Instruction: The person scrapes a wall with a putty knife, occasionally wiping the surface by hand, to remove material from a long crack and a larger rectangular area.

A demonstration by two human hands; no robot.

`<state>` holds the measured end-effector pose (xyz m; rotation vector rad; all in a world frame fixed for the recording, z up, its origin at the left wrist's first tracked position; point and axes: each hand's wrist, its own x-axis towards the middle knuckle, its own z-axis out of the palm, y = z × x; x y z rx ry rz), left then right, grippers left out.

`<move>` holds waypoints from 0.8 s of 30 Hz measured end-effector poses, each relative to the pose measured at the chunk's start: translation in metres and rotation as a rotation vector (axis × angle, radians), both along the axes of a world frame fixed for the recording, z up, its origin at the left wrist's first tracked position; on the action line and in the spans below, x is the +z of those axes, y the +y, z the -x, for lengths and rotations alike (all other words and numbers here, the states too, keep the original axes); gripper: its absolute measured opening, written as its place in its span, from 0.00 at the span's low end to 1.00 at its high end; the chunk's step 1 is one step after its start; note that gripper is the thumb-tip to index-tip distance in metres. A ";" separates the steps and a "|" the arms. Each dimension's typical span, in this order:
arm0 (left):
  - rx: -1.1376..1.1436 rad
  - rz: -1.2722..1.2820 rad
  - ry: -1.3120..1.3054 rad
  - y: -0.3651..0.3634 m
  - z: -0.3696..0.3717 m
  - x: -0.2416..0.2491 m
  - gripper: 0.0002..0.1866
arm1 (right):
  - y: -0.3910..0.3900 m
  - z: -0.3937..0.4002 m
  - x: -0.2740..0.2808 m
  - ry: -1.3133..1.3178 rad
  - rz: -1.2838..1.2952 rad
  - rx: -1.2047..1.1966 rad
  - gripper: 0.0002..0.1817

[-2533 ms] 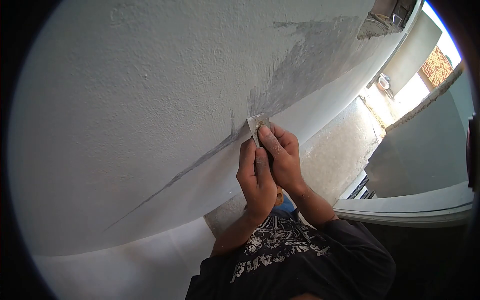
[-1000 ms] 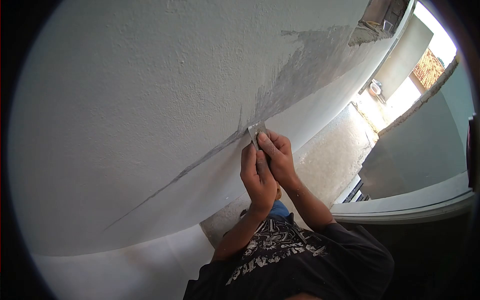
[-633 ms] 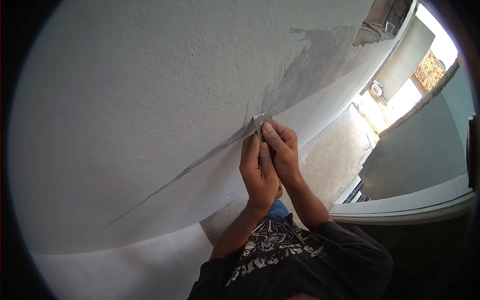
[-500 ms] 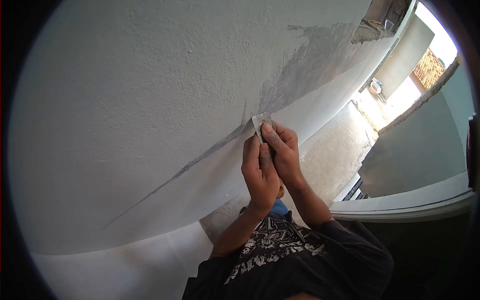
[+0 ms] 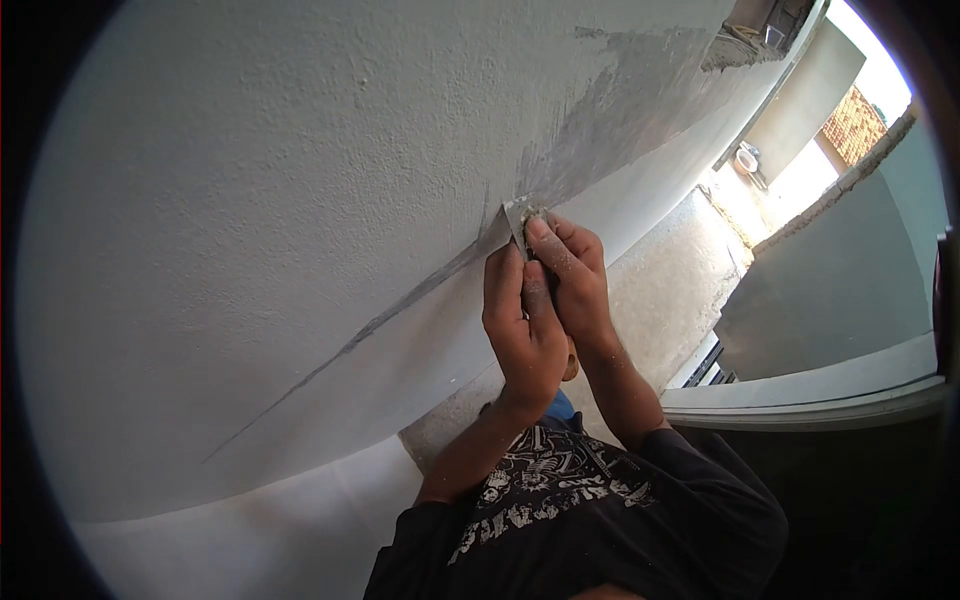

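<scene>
Both hands hold a small flat metal scraper (image 5: 514, 217), its pale blade reaching up to the wall (image 5: 300, 200). My right hand (image 5: 580, 275) is closed, with the thumb pressed on the scraper's face near some greyish crumbs. Just below and to the left, my left hand (image 5: 523, 325) is curled around the lower part, which the fingers mostly hide. The blade's edge meets the grey line (image 5: 400, 310) where the rough upper surface borders the smoother one. White dust shows on the fingers. A wide grey smoothed patch (image 5: 625, 110) spreads up and to the right of the blade.
A broken-edged opening (image 5: 750, 45) is cut in the wall at upper right. Beyond the concrete floor (image 5: 660, 290) stands a bright doorway with a round basin (image 5: 745, 160) near it. A lower grey wall (image 5: 840, 270) and a pale ledge (image 5: 820, 395) lie to the right.
Both hands and the scraper have shifted slightly upward in view, with the blade still at the grey line. The wall view has moved a little as well.
</scene>
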<state>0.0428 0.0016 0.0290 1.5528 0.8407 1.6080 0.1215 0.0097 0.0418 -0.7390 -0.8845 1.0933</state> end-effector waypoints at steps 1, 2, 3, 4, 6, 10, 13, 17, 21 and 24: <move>0.016 -0.016 -0.009 0.002 -0.002 -0.001 0.15 | 0.004 -0.001 -0.005 0.004 -0.008 -0.003 0.14; -0.010 0.026 0.013 0.000 0.001 -0.009 0.15 | 0.003 -0.001 -0.013 -0.016 0.001 -0.016 0.14; 0.009 -0.023 0.016 0.004 0.000 -0.009 0.15 | 0.005 0.001 -0.011 -0.014 -0.014 -0.030 0.14; 0.033 -0.066 0.016 0.008 -0.002 -0.010 0.15 | 0.008 0.002 -0.007 -0.015 -0.024 -0.040 0.14; 0.008 -0.054 0.032 0.007 0.002 0.000 0.16 | 0.007 0.004 0.004 0.043 -0.030 -0.013 0.14; -0.006 -0.035 0.022 0.005 0.002 0.010 0.15 | 0.005 -0.002 0.012 -0.014 -0.032 0.002 0.13; 0.051 -0.028 0.047 -0.002 0.003 -0.022 0.14 | 0.001 0.006 -0.023 -0.018 0.044 -0.040 0.13; 0.007 -0.003 0.028 0.000 0.005 0.003 0.14 | 0.001 0.003 0.008 -0.025 -0.033 0.024 0.15; 0.042 -0.009 0.023 -0.001 -0.001 -0.013 0.15 | 0.004 0.001 -0.016 -0.049 0.010 -0.007 0.15; 0.079 -0.121 0.044 0.007 0.002 -0.017 0.16 | 0.011 0.005 -0.007 -0.038 -0.034 -0.029 0.15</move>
